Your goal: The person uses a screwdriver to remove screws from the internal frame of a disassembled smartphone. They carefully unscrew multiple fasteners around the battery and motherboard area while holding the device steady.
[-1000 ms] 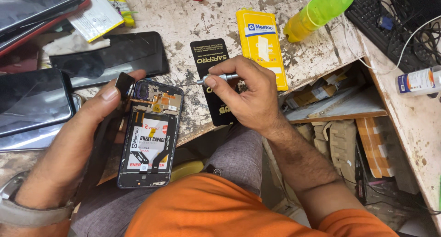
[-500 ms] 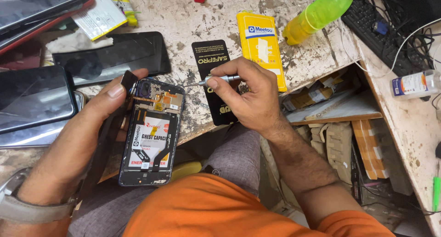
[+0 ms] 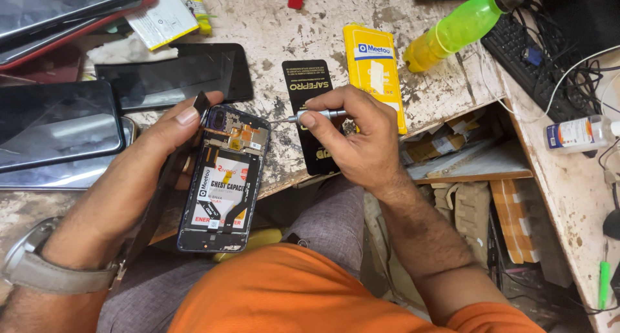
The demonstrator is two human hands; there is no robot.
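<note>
The left hand (image 3: pixel 139 162) came in from the near left, wrist bent, thumb pressed on the top edge of an opened phone (image 3: pixel 223 178), gripping it tilted against the near edge of the counter (image 3: pixel 271 30). The right hand (image 3: pixel 352 139) was closed around a small screwdriver (image 3: pixel 303 117), its tip pointing left, just beside the phone's upper right corner.
</note>
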